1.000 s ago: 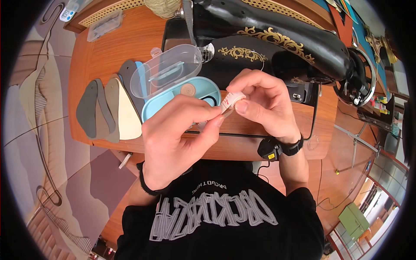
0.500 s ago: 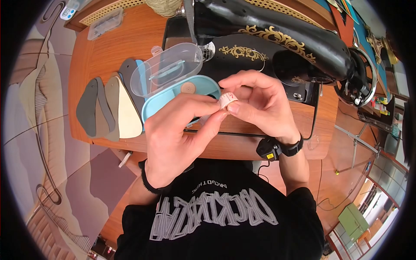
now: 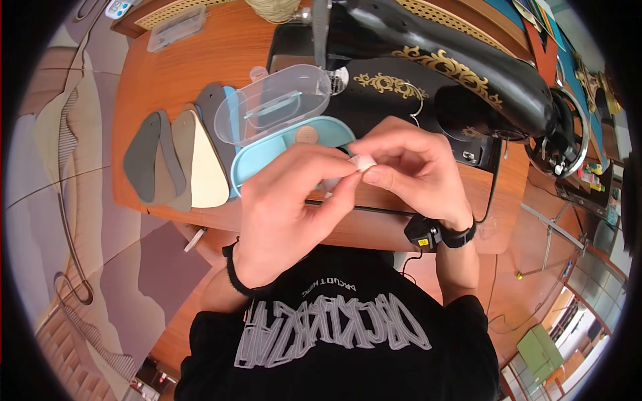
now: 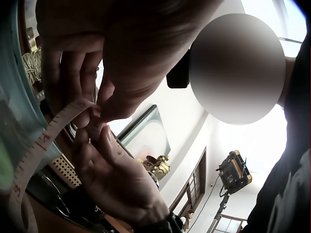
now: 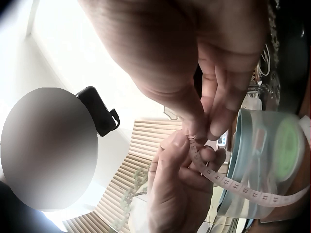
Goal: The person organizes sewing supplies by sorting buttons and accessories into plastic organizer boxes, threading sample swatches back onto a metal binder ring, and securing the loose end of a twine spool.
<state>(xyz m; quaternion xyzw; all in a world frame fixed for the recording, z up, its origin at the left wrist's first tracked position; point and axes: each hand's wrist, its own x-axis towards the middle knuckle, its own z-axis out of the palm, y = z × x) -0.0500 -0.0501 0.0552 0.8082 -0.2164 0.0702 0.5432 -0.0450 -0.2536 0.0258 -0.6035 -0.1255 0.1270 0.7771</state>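
Note:
A white tape measure, rolled into a small coil at its end, sits between both hands in the head view. My left hand pinches the tape between thumb and forefinger. From the other side, my right hand pinches the coil with its thumb and fingers. The loose length of tape hangs down past the fingers in the right wrist view, its numbers showing. Just beyond the hands stands a light blue case with its clear lid tipped back. A beige disc lies inside; the left hand hides part of the case.
A black sewing machine with gold ornament stands behind the hands on the wooden table. Grey and cream flat cut pieces lie left of the case. A clear plastic box and a ball of yarn are farther back.
The tape's curl has turned between the fingers, and its red print no longer faces the head camera. Both hands stay together at the coil. The head view has shifted slightly.

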